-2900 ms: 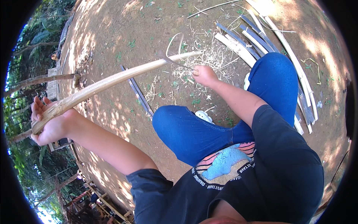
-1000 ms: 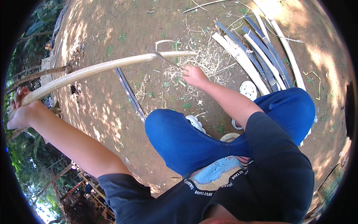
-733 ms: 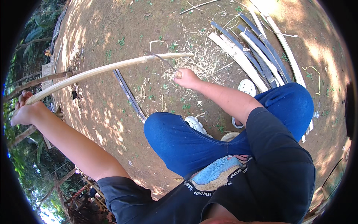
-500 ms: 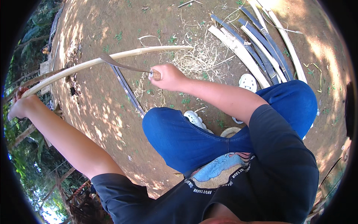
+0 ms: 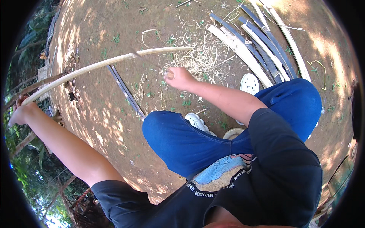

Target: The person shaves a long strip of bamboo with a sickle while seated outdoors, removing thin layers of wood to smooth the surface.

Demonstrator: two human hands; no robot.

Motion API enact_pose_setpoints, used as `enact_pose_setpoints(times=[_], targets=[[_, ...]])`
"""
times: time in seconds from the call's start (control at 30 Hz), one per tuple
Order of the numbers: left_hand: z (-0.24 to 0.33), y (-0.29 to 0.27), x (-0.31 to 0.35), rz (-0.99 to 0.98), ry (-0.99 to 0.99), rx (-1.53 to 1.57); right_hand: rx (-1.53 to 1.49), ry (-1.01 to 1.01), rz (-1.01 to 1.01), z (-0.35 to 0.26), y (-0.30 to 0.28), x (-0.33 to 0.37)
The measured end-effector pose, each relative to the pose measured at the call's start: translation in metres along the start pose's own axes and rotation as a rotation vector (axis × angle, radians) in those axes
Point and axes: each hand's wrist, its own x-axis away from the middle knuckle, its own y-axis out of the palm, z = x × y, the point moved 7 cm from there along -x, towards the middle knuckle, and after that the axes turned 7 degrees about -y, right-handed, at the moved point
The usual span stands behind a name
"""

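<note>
At the far left my left hand (image 5: 22, 112) is closed round the near end of a long pale bamboo strip (image 5: 85, 69). The strip arcs away to the right, its far end lying over a heap of shavings (image 5: 201, 60). My right hand (image 5: 182, 79) grips the short wooden handle of a knife (image 5: 170, 75) in front of my knees. Its thin blade, smeared by motion, reaches up and left to the strip, meeting it nearer the far end than my left hand.
Several dark and pale strips (image 5: 262, 49) lie on the bare ground at the far right. A dark strip (image 5: 125, 91) lies by my left knee. White clogs (image 5: 249, 83) are on my feet, with a round pale object (image 5: 233, 133) between my legs. Plants (image 5: 28, 163) border the left.
My right hand and the knife have moved to the right, the blade shifting along the strip toward its far end. My left hand keeps its hold.
</note>
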Motion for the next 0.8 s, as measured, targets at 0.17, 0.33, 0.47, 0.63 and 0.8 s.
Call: enact_pose_setpoints(times=[0.17,0.33,0.47,0.63,0.8], targets=[[0.002,-0.005,-0.013,-0.052,0.016,0.035,-0.026,-0.097,-0.084,-0.027,0.000,-0.001],[0.005,0.005,-0.008,-0.042,-0.012,0.051,0.218,0.111,0.029,0.091,-0.048,0.006],[0.001,0.016,-0.005,0.001,0.045,0.146,0.139,0.105,0.066,0.077,-0.027,0.005],[-0.011,0.015,-0.010,0.015,0.021,0.104,-0.068,-0.088,-0.090,-0.027,0.004,-0.002],[-0.008,0.032,-0.014,0.016,0.007,0.119,0.242,0.196,0.051,0.146,-0.054,0.027]])
